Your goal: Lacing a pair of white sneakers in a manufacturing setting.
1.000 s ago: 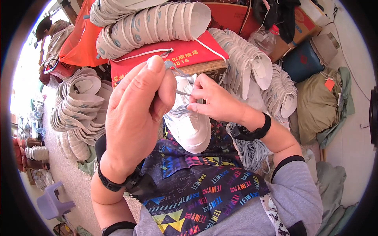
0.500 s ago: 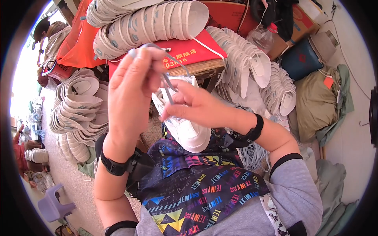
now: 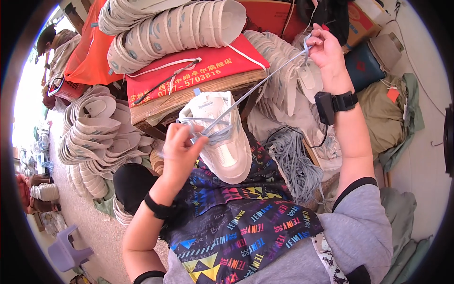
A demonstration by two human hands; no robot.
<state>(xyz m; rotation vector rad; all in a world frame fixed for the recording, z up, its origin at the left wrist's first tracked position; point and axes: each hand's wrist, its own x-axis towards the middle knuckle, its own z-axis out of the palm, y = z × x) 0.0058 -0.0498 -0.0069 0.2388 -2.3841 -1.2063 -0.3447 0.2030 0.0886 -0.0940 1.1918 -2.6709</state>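
A white sneaker (image 3: pixel 226 158) rests toe toward me on my patterned apron (image 3: pixel 246 222), its tongue close to the edge of a wooden stool. A blue-grey shoelace (image 3: pixel 267 79) crosses the shoe's front and runs taut up to the right. At the far end of it, my right hand (image 3: pixel 326 51) is closed, raised high with the lace pinched in its fingers. My left hand (image 3: pixel 182 147) is closed on lace at the left side of the shoe's eyelets; a little motion blur softens its fingers.
On the wooden stool (image 3: pixel 198 90) lie a red bag (image 3: pixel 165 75) and a row of nested shoe uppers (image 3: pixel 175 33). More uppers are piled at the left (image 3: pixel 92 132) and right (image 3: pixel 283 71). A bundle of blue-grey laces (image 3: pixel 298 165) hangs by my right side. A purple plastic stool (image 3: pixel 70 248) stands lower left.
My hands were together above the shoe with the lace. My right hand has swung up and right, drawing the lace taut; my left has come down to the shoe's side.
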